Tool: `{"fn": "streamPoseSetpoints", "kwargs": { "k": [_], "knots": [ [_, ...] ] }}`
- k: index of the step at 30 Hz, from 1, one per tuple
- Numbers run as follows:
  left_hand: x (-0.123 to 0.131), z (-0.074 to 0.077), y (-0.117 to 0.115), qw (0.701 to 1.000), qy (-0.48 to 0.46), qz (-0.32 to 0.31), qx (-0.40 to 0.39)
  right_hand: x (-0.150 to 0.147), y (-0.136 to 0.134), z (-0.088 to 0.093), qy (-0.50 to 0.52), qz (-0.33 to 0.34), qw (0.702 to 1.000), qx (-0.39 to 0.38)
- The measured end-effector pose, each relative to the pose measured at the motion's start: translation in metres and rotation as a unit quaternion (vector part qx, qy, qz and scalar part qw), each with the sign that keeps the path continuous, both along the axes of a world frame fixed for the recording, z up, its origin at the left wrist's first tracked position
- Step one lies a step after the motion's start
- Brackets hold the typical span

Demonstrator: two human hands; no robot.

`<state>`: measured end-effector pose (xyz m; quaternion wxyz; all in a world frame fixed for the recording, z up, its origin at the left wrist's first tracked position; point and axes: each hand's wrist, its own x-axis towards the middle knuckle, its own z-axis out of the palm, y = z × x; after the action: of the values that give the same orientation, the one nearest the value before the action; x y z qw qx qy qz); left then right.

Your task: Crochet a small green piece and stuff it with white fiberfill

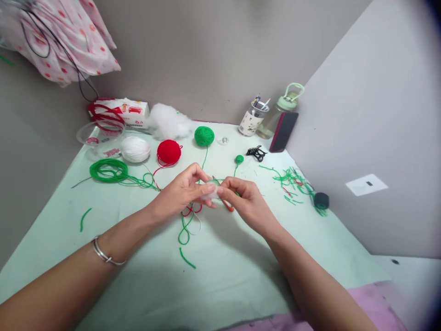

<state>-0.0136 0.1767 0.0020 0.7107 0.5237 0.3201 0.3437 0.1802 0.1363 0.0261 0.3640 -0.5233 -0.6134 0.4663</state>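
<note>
My left hand point(184, 191) and my right hand point(246, 200) meet over the middle of the pale green table cover point(220, 276). Both pinch a small white fluffy piece with green on it point(212, 190) between their fingertips. An orange-handled tool point(227, 204), perhaps scissors, shows just under my right fingers. Green, red and white yarn strands point(188, 225) trail down from under my left hand. A silver bracelet point(103, 253) sits on my left wrist.
Behind the hands lie a white yarn ball point(135, 149), a red ball point(169, 151), a green ball point(204, 136), a green yarn coil point(108, 170) and white stuffing point(168, 122). Right: green yarn scraps point(292, 181), black hair clip point(257, 153), pen jar point(253, 120), bottle point(280, 112), phone point(284, 131), black spool point(321, 200).
</note>
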Motion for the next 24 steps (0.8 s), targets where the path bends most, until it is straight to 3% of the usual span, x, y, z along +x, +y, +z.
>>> {"fn": "streamPoseSetpoints", "kwargs": {
  "k": [7, 10, 15, 21, 24],
  "knots": [
    [0.013, -0.005, -0.013, 0.992, 0.057, 0.1, 0.052, -0.009, -0.013, 0.007, -0.019, 0.06, 0.998, 0.014],
    [0.015, -0.002, -0.017, 0.988, 0.067, 0.126, 0.065, -0.013, -0.017, 0.004, -0.055, 0.049, 0.996, 0.04],
    [0.01, 0.008, -0.017, 0.993, 0.055, 0.101, 0.024, -0.011, -0.012, 0.0, -0.086, -0.036, 0.993, 0.075],
    [0.008, 0.009, -0.015, 0.997, -0.058, 0.034, -0.028, -0.005, -0.006, 0.004, -0.061, -0.062, 0.995, 0.041],
    [0.008, 0.006, -0.013, 0.997, -0.058, 0.029, -0.03, -0.004, -0.006, 0.006, -0.052, -0.06, 0.996, 0.033]
  ]
}}
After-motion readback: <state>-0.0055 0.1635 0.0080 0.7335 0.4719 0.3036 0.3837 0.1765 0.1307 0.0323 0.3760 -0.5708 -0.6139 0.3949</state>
